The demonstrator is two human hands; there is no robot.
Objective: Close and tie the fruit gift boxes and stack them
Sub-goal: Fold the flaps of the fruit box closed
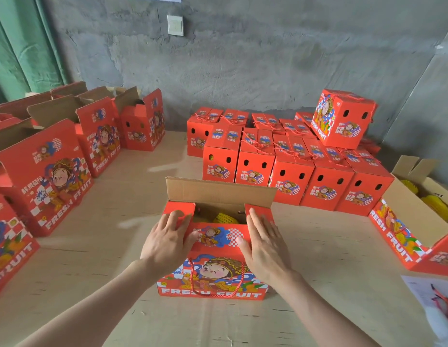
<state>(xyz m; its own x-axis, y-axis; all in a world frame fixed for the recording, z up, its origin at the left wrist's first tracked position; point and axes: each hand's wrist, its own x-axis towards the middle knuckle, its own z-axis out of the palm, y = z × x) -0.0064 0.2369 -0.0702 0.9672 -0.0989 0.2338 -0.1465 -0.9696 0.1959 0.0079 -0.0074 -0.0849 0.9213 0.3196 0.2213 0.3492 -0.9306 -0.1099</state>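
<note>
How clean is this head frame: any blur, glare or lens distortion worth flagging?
Head view: soft, even light, only faint shadows; left hand and right hand on the open box are sharp; wide-angle lens tilts the boxes at the left edge, where print smears; pale light patches on the table, no harsh glare.

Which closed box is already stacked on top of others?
The box at the back right: it alone sits on top of the closed boxes, turned at an angle. The rest stand in rows below it.
</note>
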